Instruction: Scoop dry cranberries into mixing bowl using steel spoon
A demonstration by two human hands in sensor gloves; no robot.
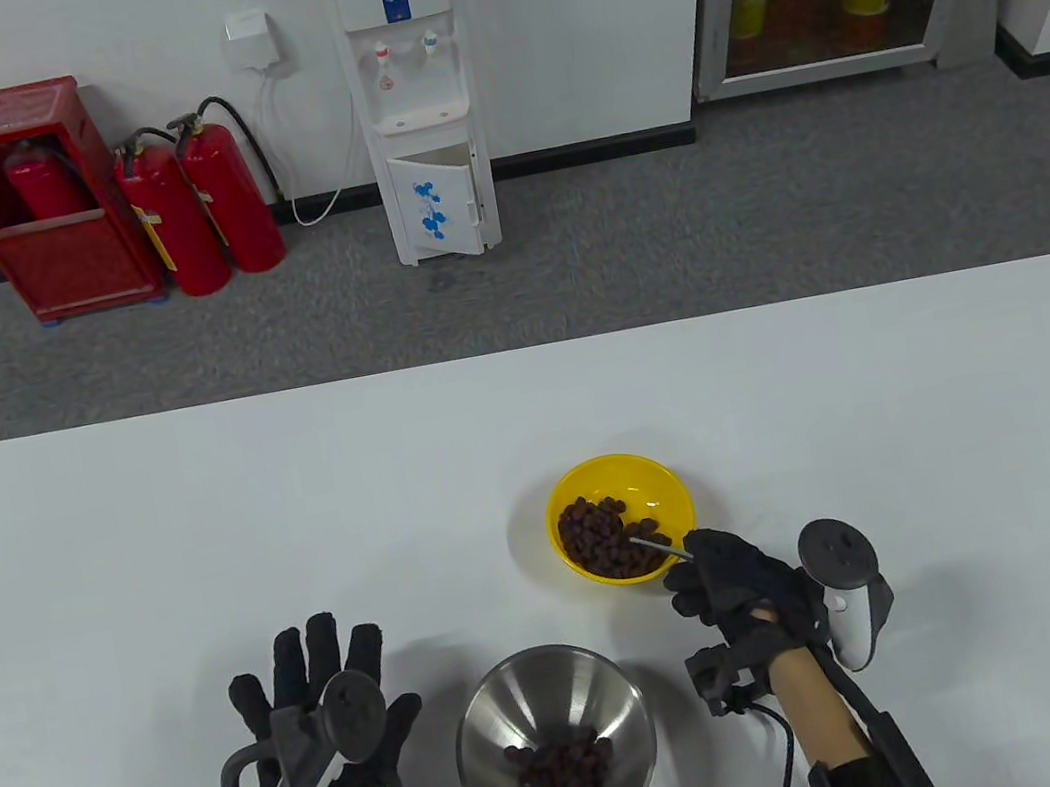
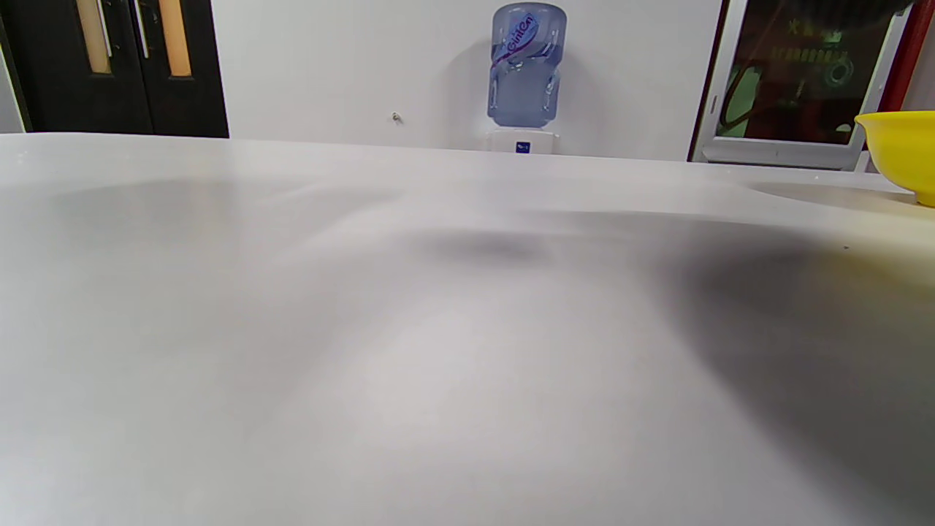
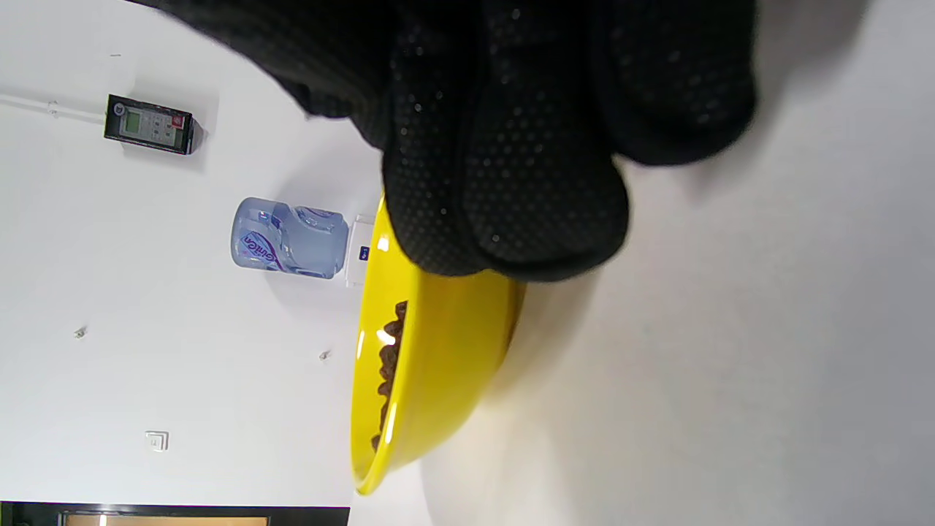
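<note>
A yellow bowl (image 1: 647,479) holds dry cranberries (image 1: 596,535). My right hand (image 1: 733,580) grips the handle of a steel spoon (image 1: 659,548), whose bowl end lies in the cranberries. In the right wrist view the gloved fingers (image 3: 526,161) hide the spoon and the yellow bowl (image 3: 438,365) appears on its side. A steel mixing bowl (image 1: 510,711) with some cranberries (image 1: 564,777) stands at the near middle. My left hand (image 1: 319,694) rests flat on the table with fingers spread, left of the mixing bowl, holding nothing. The left wrist view shows only the table and the yellow bowl's edge (image 2: 902,150).
The white table (image 1: 204,531) stretches wide to the left and far side. Beyond its far edge stand a water dispenser (image 1: 417,98) and red fire extinguishers (image 1: 198,207) on the floor.
</note>
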